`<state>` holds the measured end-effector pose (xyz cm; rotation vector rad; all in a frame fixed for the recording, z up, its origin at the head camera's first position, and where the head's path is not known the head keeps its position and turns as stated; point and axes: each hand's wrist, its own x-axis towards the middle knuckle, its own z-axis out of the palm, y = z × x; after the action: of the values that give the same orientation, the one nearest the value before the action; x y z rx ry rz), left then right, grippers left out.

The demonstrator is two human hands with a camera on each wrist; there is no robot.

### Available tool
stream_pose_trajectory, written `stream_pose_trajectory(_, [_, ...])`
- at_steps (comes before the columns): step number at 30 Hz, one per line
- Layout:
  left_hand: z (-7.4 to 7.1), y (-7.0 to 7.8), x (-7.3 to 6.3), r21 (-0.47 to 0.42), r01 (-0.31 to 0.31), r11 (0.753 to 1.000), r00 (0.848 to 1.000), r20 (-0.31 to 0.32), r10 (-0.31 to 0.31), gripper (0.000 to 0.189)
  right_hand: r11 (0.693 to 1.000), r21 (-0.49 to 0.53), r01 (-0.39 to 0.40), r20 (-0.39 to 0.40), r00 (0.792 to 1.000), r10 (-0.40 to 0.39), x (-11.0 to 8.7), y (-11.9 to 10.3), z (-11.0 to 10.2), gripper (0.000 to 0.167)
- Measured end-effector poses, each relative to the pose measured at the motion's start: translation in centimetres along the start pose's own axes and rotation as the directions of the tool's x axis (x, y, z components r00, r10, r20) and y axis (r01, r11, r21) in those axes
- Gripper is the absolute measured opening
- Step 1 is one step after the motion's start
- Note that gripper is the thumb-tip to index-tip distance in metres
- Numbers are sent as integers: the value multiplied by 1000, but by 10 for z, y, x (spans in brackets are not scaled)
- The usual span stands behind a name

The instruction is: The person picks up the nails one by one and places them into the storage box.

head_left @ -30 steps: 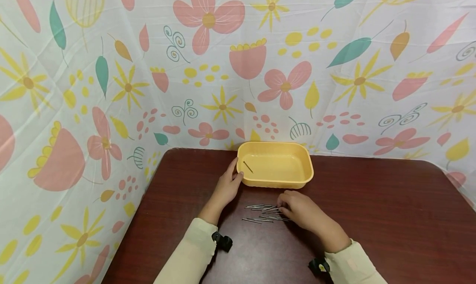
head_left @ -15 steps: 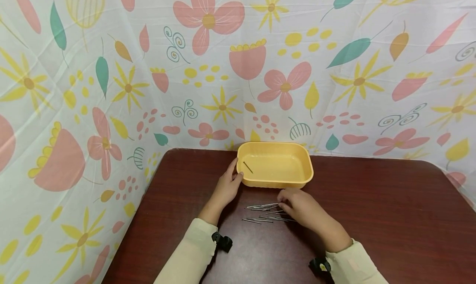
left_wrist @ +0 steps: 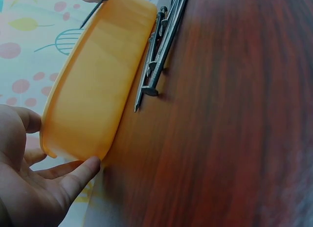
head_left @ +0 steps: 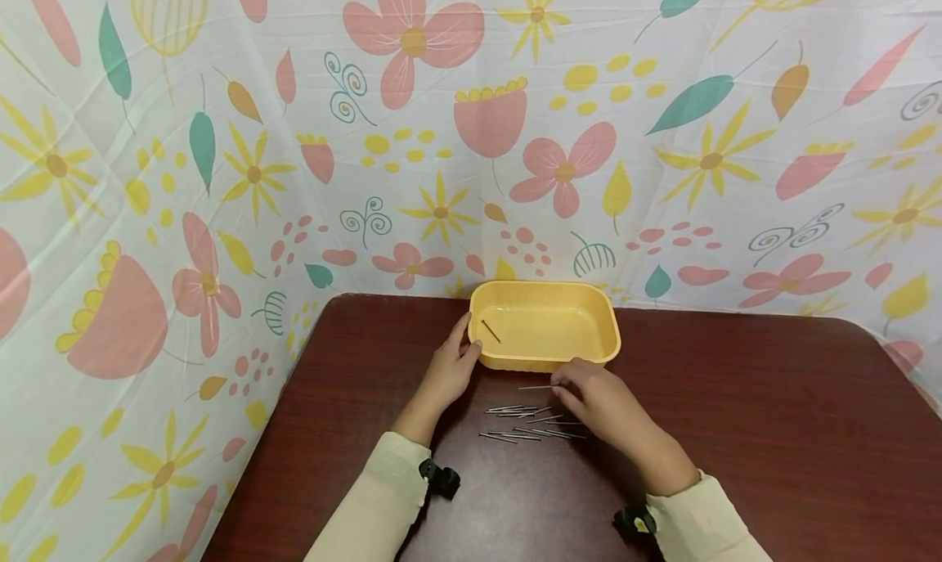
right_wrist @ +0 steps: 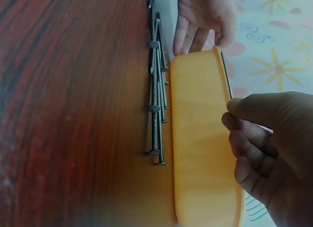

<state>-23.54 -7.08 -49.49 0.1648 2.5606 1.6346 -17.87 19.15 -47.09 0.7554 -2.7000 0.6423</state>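
Observation:
A yellow plastic tray [head_left: 545, 364] stands at the back of the table, and one nail [head_left: 491, 331] lies inside its left end. My left hand [head_left: 450, 370] holds the tray's left end, its thumb at the front corner and its fingers along the end wall. Between thumb and fingertip, my right hand [head_left: 599, 402] pinches a single nail [head_left: 536, 387] just in front of the tray, pointing left. More steel nails [right_wrist: 154, 90] lie loosely piled on the table below it. In the left wrist view, the fingers [left_wrist: 80, 175] touch the tray's wall.
The dark red-brown wooden table [head_left: 736, 398] spreads to both sides. A floral cloth [head_left: 633, 177] hangs right behind the tray and along the left side. Black straps with small devices [head_left: 440, 478] sit at both sleeve cuffs.
My right hand has drawn one nail out of the pile and lifted it up toward the tray's front wall. The left hand and the tray have stayed in place.

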Motion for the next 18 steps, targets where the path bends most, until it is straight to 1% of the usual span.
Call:
stream_pose_trajectory(5, [0,-1,1,-9,12,1000,1000,-2,-12,60,1000,8,-5,-32,999,5,1,0,-3,10])
stream_pose_trajectory(11, [1,-1,1,-8,16,1000,1000,-4,-16,60,997,37,-63,-46,997,65,3,1,-5,8])
stream_pose_trajectory(14, [1,-1,1,-7,16,1000,1000,-7,-16,60,996,45,-76,-55,995,79,3,3,-5,7])
stream_pose_trajectory(18, [1,-1,1,-5,24,1000,1000,-11,-24,60,996,36,-82,-99,991,85,4,4,-5,8])
